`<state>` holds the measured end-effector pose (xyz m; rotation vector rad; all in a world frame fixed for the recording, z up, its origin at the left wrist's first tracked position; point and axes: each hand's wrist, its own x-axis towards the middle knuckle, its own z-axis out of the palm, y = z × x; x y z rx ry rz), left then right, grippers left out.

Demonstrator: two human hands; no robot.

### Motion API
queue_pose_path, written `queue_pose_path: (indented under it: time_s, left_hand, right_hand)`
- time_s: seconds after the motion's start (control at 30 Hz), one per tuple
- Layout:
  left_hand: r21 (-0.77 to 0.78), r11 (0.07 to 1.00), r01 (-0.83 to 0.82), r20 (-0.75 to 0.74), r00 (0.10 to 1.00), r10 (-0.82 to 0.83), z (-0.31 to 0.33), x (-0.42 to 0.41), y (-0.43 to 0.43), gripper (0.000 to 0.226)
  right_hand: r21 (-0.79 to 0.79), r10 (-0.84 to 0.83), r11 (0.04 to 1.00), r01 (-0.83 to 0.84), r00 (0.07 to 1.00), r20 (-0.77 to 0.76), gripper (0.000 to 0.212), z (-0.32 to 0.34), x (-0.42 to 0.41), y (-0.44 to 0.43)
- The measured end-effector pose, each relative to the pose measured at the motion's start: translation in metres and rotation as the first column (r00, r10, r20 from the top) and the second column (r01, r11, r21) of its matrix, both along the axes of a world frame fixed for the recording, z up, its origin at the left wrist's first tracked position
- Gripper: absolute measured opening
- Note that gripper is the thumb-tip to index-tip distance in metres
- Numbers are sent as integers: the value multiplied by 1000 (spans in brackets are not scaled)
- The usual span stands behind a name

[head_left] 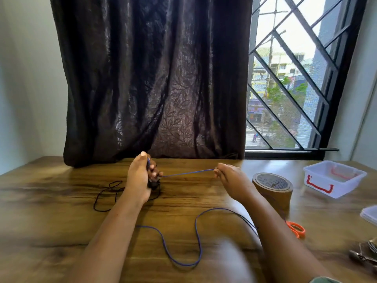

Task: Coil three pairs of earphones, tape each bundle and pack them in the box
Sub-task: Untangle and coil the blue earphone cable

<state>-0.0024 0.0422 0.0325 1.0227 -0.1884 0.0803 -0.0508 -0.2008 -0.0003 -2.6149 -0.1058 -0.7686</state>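
My left hand (pixel 140 176) grips a small dark bundle of coiled earphone cord above the wooden table (pixel 61 231). From it a blue earphone cord (pixel 187 172) runs taut to my right hand (pixel 228 176), which pinches it between the fingers. The slack of the same blue cord loops across the table toward me, between my forearms. A black earphone cord (pixel 106 195) lies loose on the table just left of my left wrist. A roll of brown tape (pixel 273 190) stands right of my right hand. The clear plastic box (pixel 334 178) with red handles sits open at the far right.
Orange-handled scissors (pixel 296 228) lie right of my right forearm. A clear lid (pixel 370 214) and metal utensils (pixel 365 254) sit at the right edge. A dark curtain (pixel 153 78) and a barred window (pixel 295 78) back the table.
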Motion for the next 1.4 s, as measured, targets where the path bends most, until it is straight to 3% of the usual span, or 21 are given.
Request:
queue_pose_path:
  time_s: [0.07, 0.13, 0.17, 0.2, 0.23, 0.27, 0.3, 0.4, 0.53, 0.6, 0.7, 0.87, 1.03, 1.13, 1.17, 1.23, 1.3, 1.4]
  left_hand:
    - [195, 981, -22, -26, 999, 28, -4, -4, -7, 29]
    - [449, 893, 33, -14, 999, -30, -8, -7, -12, 24]
    - [652, 758, 24, 37, 997, -63, -11, -6, -13, 22]
    - [824, 564, -53, 127, 988, -92, -14, -5, -12, 21]
    - [898, 406, -171, 235, 966, -113, -16, -4, -13, 20]
    - [896, 351, -273, 328, 939, -107, -17, -6, -13, 17]
    - [871, 359, -336, 389, 917, -87, -15, -9, -13, 14]
    - [760, 516, -395, 484, 874, -44, -14, -15, -20, 15]
    - [728, 668, -155, 423, 868, -260, -20, -25, -37, 12]
    - [729, 674, -118, 407, 866, -289, -21, -24, -37, 17]
    - [745, 618, -251, 457, 867, -198, -17, -14, -27, 30]
    - [571, 737, -362, 332, 923, 196, -11, 6, -2, 32]
    - [635, 612, -471, 319, 882, 348, -18, 14, 12, 26]
    - [771, 253, -584, 562, 811, 162, -23, 16, 17, 21]
    - [728, 234, -644, 651, 757, 57, -22, 15, 13, 27]
    - [670, 410, -619, 713, 691, -121, -18, -2, -8, 37]
    - [698, 554, -454, 671, 685, -285, -16, -20, -31, 38]
    - [724, 588, -362, 626, 704, -337, -19, -27, -38, 31]
  right_hand:
    - [9, -56, 998, 56, 998, -6, 23, -1, -1, -2]
    - [4, -72, 997, 72, 997, -11, 24, -2, -1, -3]
    - [-1, -69, 998, 69, 998, -12, 24, -3, -2, -2]
    - [-6, -63, 998, 63, 998, -12, 24, -3, -3, -1]
    - [-10, -54, 999, 54, 999, -6, 24, -2, -3, 1]
    - [-11, -42, 999, 42, 999, 3, 24, -1, -5, 4]
    - [-8, -27, 1000, 27, 1000, 12, 23, 0, -5, 7]
    - [-41, 47, 998, -46, 999, 23, 23, 7, -8, 24]
    - [-131, 153, 980, -149, 988, 25, 18, 19, -13, 56]
    - [-148, 167, 977, -157, 984, 61, 17, 24, -16, 62]
    - [-169, 127, 979, -111, 988, 88, 22, 27, -17, 54]
    - [-145, 51, 989, -41, 996, 70, 23, 30, -17, 32]
    - [-151, -20, 988, 29, 998, 63, 20, 27, -16, 17]
    - [-143, -27, 989, 40, 996, 89, 20, 25, -16, 14]
    - [-152, -11, 988, 26, 995, 99, 20, 25, -17, 17]
    - [-194, 50, 980, -29, 993, 107, 18, 26, -18, 30]
    - [-244, 117, 966, -86, 987, 115, 15, 27, -19, 44]
    - [-288, 135, 953, -92, 982, 132, 18, 33, -22, 50]
